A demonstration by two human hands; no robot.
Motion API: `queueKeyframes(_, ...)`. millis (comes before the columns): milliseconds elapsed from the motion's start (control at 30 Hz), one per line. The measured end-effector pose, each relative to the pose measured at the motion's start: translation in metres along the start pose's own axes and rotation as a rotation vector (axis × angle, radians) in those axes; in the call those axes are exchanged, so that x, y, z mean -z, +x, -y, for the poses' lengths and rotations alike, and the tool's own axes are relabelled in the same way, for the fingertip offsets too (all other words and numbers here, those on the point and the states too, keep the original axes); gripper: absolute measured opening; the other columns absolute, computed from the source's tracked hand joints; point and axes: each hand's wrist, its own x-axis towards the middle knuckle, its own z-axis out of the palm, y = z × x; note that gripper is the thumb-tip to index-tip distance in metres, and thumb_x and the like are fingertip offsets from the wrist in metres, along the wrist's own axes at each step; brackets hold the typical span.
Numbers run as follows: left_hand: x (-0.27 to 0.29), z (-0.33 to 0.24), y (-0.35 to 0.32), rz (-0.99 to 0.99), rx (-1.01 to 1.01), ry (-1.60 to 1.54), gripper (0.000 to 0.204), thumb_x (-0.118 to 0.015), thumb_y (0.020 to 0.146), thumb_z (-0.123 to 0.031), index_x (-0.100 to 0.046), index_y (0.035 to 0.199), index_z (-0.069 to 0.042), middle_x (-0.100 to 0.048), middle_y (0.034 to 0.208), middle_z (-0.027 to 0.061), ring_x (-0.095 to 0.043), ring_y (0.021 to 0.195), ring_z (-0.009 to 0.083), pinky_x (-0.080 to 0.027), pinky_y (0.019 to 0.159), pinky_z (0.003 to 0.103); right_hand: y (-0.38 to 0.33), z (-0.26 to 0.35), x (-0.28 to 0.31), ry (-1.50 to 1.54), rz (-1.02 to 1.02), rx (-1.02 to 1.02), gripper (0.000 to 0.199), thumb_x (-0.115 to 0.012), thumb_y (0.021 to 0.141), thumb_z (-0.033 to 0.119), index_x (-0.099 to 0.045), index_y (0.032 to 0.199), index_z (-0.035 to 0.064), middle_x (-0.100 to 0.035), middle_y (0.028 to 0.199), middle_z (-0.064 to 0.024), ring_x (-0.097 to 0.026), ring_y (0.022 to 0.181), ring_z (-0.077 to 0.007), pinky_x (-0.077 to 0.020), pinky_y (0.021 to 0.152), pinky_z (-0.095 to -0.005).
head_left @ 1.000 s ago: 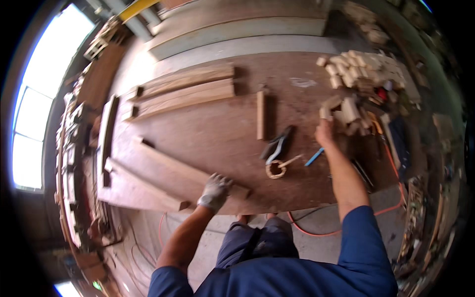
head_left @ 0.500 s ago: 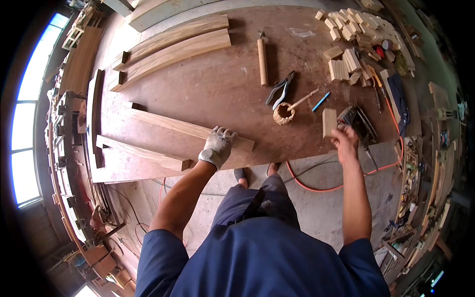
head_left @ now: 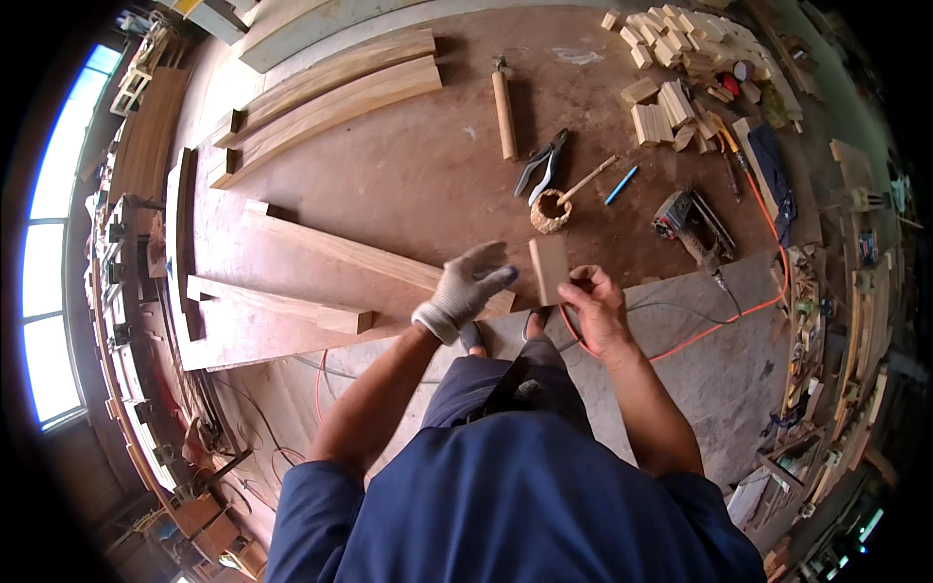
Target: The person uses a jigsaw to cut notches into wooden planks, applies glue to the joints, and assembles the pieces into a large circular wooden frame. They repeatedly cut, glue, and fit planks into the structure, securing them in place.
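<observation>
My right hand is bare and grips a small rectangular wood block by its lower right edge, above the front of the workbench. Facing it, my left hand wears a pale work glove; its fingers are apart and nothing is in them. Beneath the gloved hand runs a long wooden bar, lying slanted on the bench. Just beyond the block stands a small rough-sided pot with a stick leaning out of it.
Pliers, a hammer, a blue pen and a nail gun lie on the bench. Wood blocks are heaped far right. Long bars lie far left, a shorter one near left. An orange hose crosses the right side.
My right hand has brought the wood block leftward, from beside the nail gun to in front of the pot. My left hand has let go of the long bar and moved right, its fingers opening.
</observation>
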Motion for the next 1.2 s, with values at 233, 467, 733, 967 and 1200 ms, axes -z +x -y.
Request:
queueKeyframes(233,-0.061,-0.028,0.012,-0.25,0.274,-0.374,0.045,-0.079,0.097,-0.017,-0.063,0.136,0.0,-0.074,0.111,0.0069,-0.069,0.093,0.013,-0.058,0.079,0.028,0.013,0.009,-0.05,-0.901,-0.076,0.642,0.028,-0.083,0.079,0.003,-0.063,0.099,0.0047,-0.071,0.109,-0.0139,-0.071,0.095,-0.0315,-0.0574,0.081,-0.0406)
queueKeyframes(467,-0.025,-0.001,0.043,-0.144,0.288,-0.569,0.033,-0.071,0.103,-0.017,-0.065,0.131,-0.003,-0.072,0.107,0.0008,-0.067,0.09,0.0102,-0.056,0.077,0.027,0.099,0.04,0.008,-0.743,-0.211,0.568,0.038,-0.09,0.087,0.027,-0.065,0.102,0.0022,-0.065,0.078,-0.0008,-0.059,0.069,-0.0089,-0.0511,0.063,-0.0283)
queueKeyframes(733,-0.017,0.071,0.068,-0.018,0.003,-0.518,0.043,-0.057,0.111,-0.033,-0.057,0.139,0.0,-0.07,0.125,0.0159,-0.07,0.109,0.0279,-0.06,0.095,0.041,0.156,0.078,-0.005,-1.025,0.02,0.548,0.029,-0.074,0.1,0.031,-0.073,0.1,0.0014,-0.071,0.072,-0.0103,-0.068,0.064,-0.0209,-0.0516,0.06,-0.0365)
queueKeyframes(967,-0.02,0.048,0.063,0.041,-0.02,-0.496,0.049,-0.053,0.112,-0.034,-0.053,0.141,0.005,-0.068,0.126,0.0221,-0.069,0.113,0.0328,-0.059,0.1,0.046,0.121,0.125,-0.02,-0.925,-0.101,0.538,0.026,-0.066,0.105,0.024,-0.072,0.098,-0.001,-0.072,0.073,-0.0109,-0.07,0.061,-0.0181,-0.0541,0.057,-0.0333)
queueKeyframes(1200,-0.022,0.039,0.065,-0.032,0.329,-1.218,0.053,-0.055,0.111,-0.036,-0.05,0.143,0.007,-0.066,0.127,0.0238,-0.068,0.113,0.0351,-0.058,0.101,0.048,0.096,0.122,-0.015,-0.718,-0.208,0.4,0.032,-0.064,0.108,0.031,-0.071,0.104,-0.0009,-0.075,0.079,-0.0088,-0.07,0.062,-0.0131,-0.0558,0.055,-0.0272)
